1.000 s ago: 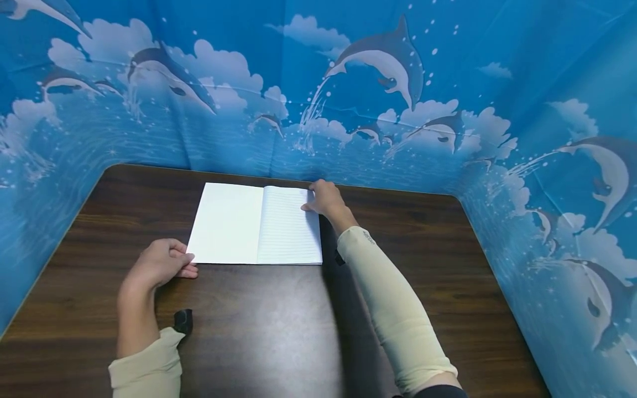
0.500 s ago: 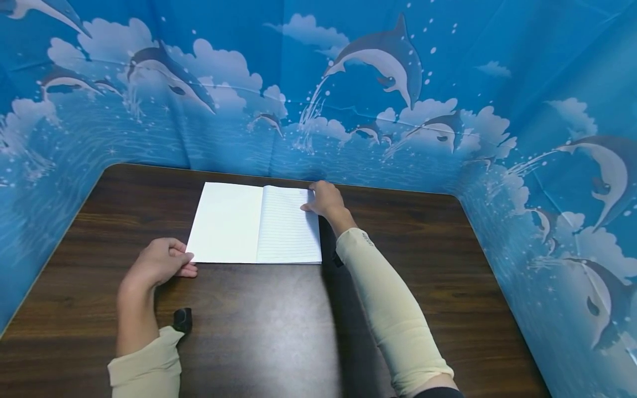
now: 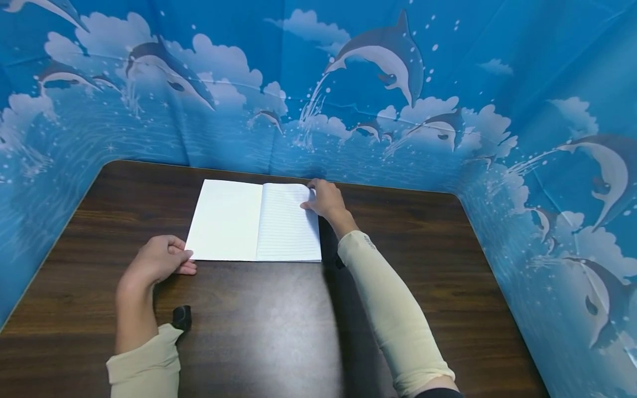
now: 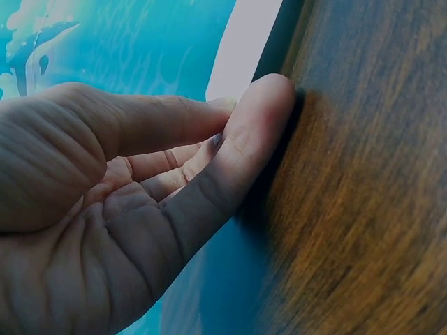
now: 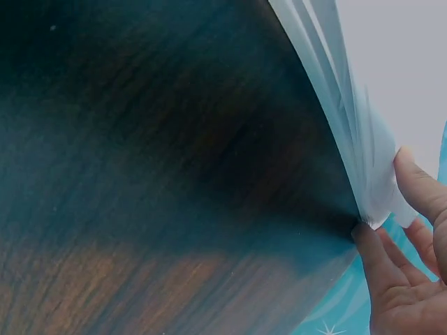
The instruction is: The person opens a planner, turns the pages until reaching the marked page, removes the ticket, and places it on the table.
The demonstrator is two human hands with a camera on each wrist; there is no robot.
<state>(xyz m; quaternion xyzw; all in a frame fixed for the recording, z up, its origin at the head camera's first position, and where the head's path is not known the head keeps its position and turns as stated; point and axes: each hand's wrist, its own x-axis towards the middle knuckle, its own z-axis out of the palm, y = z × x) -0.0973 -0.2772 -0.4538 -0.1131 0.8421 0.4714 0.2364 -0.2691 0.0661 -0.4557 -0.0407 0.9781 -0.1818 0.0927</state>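
Dark brown wood-grain desk (image 3: 273,331), and your left fingers (image 4: 258,118) and right fingers (image 5: 380,269) pinch opposite corners of an open white paper notebook (image 3: 256,221), right page lined.

Dolphin-print curtain (image 3: 298,83) behind wooden table (image 3: 438,265)

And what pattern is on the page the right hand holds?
Thin lines across the white page; they show best in the head view.
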